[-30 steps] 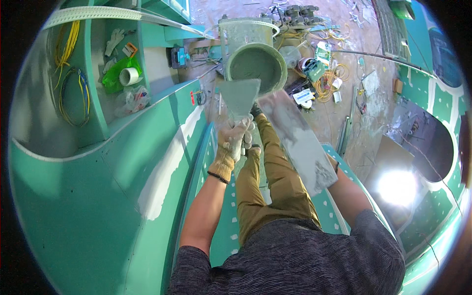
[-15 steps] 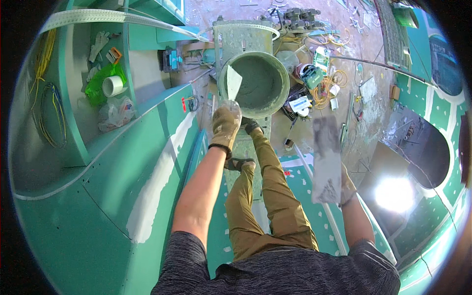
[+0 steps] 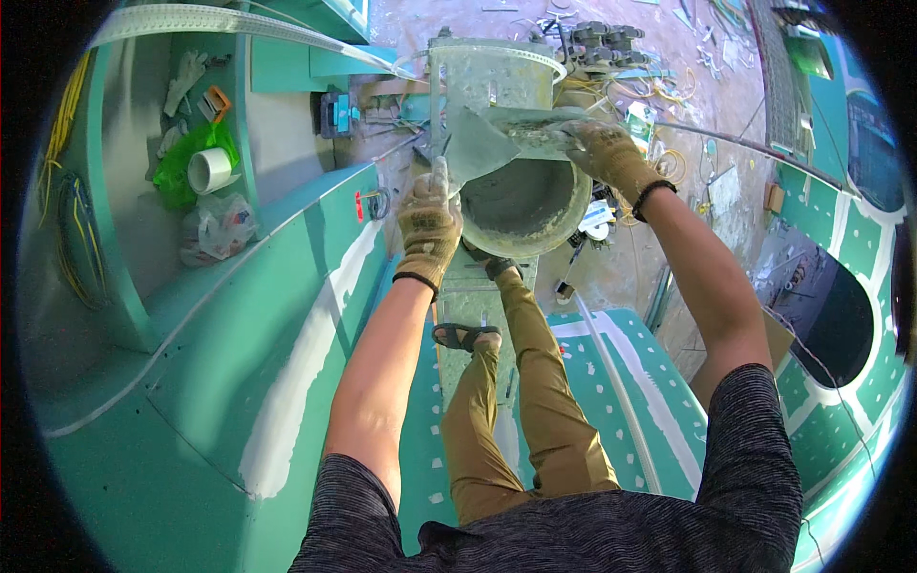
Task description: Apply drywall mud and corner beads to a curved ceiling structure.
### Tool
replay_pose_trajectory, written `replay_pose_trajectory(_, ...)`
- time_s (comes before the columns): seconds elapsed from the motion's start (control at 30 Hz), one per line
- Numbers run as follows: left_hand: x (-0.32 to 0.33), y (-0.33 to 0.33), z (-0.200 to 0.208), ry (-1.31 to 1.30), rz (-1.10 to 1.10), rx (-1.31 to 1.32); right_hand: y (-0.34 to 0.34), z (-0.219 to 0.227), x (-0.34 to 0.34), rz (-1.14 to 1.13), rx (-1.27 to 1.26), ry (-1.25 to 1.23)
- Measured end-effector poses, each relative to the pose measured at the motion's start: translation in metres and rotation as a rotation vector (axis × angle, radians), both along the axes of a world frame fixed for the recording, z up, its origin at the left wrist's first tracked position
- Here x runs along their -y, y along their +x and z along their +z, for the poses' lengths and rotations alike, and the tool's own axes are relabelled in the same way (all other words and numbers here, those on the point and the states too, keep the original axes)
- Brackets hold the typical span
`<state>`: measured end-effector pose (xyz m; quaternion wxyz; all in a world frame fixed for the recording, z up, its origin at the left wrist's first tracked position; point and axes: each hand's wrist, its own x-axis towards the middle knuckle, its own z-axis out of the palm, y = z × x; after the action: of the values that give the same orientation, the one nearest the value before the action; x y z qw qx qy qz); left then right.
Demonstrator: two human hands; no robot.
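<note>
My left hand (image 3: 430, 224), in a tan work glove, is closed around the handle of a putty knife (image 3: 476, 145) with a broad pale blade. My right hand (image 3: 613, 158), also gloved, grips a long flat finishing trowel (image 3: 543, 131), seen nearly edge-on and smeared with grey. Both tools meet over the far part of a round bucket (image 3: 579, 212), the knife blade against or very close to the trowel's left end. Thick grey joint compound (image 3: 521, 196) lies inside the bucket, partly hidden by the tools.
The bucket stands on a narrow platform (image 3: 468, 368) under my feet. Green boards with white-filled joints (image 3: 287, 401) curve along the left. A shelf at left holds a white tape roll (image 3: 210, 172) and gloves. Cables (image 3: 673, 86) and scraps litter the floor; a light metal strip (image 3: 239, 29) crosses above.
My right hand has swung up and left with the trowel, from beside my right leg to over the bucket. The putty knife has shifted slightly up and right to meet it.
</note>
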<state>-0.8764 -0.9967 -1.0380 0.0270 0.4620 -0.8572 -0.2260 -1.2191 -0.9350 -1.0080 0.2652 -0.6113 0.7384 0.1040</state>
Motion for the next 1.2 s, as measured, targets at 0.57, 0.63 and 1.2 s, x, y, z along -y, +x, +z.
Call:
replay_pose_trajectory(0.57, -0.001, 0.013, 0.024, 0.198, 0.243, 0.044, 0.018, 0.042, 0.009, 0.002, 0.143, -0.251)
replay_pose_trajectory(0.63, -0.010, 0.031, 0.054, 0.084, 0.291, -0.028, -0.010, 0.051, -0.011, -0.039, 0.049, -0.384)
replay_pose_trajectory(1.2, -0.411, 0.321, 0.373, 0.157, 0.962, 0.097, 0.294, 0.334, -0.003, -0.265, 0.839, -0.483)
